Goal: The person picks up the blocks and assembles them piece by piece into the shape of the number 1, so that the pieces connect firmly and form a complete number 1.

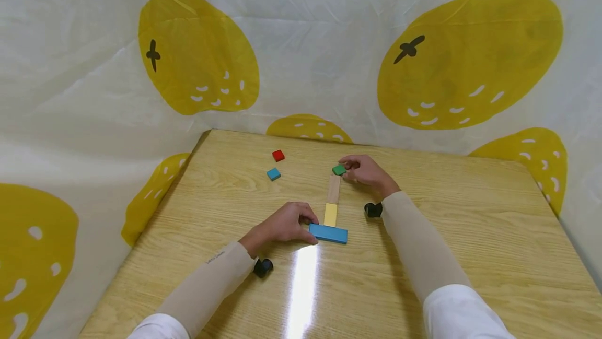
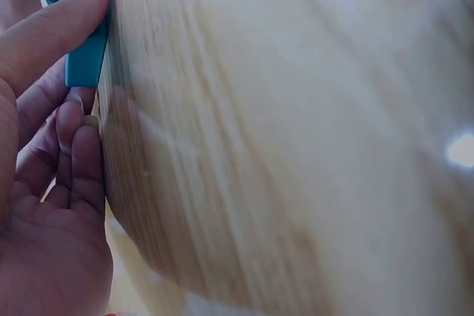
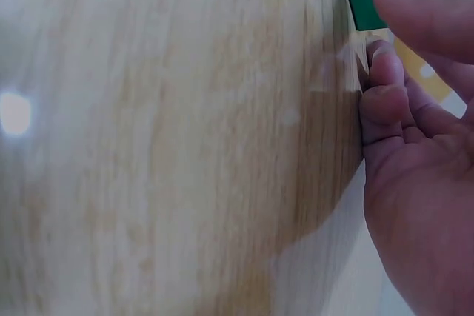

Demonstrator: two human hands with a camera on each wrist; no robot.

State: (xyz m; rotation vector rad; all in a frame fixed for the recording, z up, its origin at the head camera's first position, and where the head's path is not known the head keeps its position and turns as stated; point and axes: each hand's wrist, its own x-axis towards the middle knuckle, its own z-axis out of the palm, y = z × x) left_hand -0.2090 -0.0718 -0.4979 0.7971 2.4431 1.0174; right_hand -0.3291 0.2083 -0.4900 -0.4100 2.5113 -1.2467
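On the desk (image 1: 517,234), the left hand (image 1: 287,221) holds the left end of the long blue block (image 1: 328,233) in a small pinch, its thumb on the near side and its fingers on the far side. The right hand (image 1: 367,171) pinches the green block (image 1: 339,170), which lies just to the left of this hand, at the far end of the plain wooden block (image 1: 333,189). Between the wooden block and the blue one is the yellow block (image 1: 331,215). The red block (image 1: 278,155) and the small blue square (image 1: 274,174) lie apart from both hands.
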